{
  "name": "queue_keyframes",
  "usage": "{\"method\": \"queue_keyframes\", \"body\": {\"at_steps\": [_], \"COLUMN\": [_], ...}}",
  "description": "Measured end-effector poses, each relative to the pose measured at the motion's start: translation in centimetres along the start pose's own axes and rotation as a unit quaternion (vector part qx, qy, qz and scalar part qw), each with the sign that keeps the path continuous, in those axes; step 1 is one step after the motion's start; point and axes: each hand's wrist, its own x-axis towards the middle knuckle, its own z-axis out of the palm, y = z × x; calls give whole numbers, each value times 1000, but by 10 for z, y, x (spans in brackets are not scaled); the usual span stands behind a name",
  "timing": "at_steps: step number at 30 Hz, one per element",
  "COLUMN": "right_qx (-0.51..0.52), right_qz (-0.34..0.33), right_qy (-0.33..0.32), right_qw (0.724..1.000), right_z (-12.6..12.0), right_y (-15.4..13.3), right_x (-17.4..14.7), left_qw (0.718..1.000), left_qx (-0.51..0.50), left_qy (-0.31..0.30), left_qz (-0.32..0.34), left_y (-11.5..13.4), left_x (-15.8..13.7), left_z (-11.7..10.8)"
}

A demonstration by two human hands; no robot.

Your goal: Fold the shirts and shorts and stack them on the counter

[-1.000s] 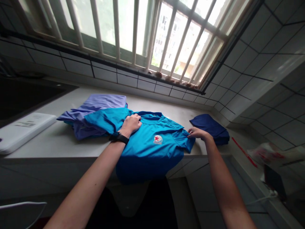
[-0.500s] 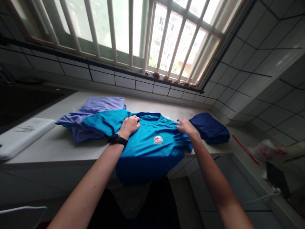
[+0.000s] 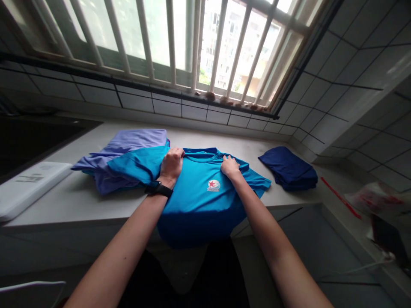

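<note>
A blue T-shirt (image 3: 195,196) with a small red-and-white chest logo lies across the counter, its lower part hanging over the front edge. My left hand (image 3: 172,164), with a black watch on the wrist, is closed on the shirt's shoulder left of the collar. On the other side of the collar, my right hand (image 3: 230,166) pinches the fabric near the right shoulder. The shirt's left sleeve overlaps a pile of lavender clothes (image 3: 138,139). Its right sleeve spreads out flat toward a folded navy garment (image 3: 289,168).
A white box-like object (image 3: 32,186) lies at the counter's left, beside a dark sink or hob area (image 3: 41,137). Along the right ledge are a red strip (image 3: 340,197), a plastic bag (image 3: 374,196) and a dark device (image 3: 388,235). A barred window (image 3: 173,51) is behind.
My right hand has moved left along the shirt, from the outer shoulder closer to the collar. The right sleeve now lies spread out. My left hand has curled tighter on the cloth.
</note>
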Motion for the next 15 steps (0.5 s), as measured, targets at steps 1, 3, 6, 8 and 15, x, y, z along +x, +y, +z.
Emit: {"method": "queue_keyframes", "body": {"at_steps": [1, 3, 6, 8, 15], "right_qx": [4, 12, 18, 17, 18], "right_qz": [7, -2, -51, -71, -85], "right_qy": [4, 5, -5, -11, -10], "right_qw": [1000, 1000, 999, 997, 996], "right_z": [0, -2, -12, -21, -8], "right_y": [2, 7, 14, 15, 32], "right_x": [5, 14, 23, 23, -23], "left_qw": [1000, 999, 996, 994, 993], "left_qx": [-1, -2, 5, 19, 41], "left_qy": [-10, -38, -72, -89, -101], "left_qz": [5, 21, 48, 53, 43], "left_y": [0, 0, -1, 0, 2], "left_x": [1, 1, 1, 0, -2], "left_z": [2, 5, 6, 5, 4]}}
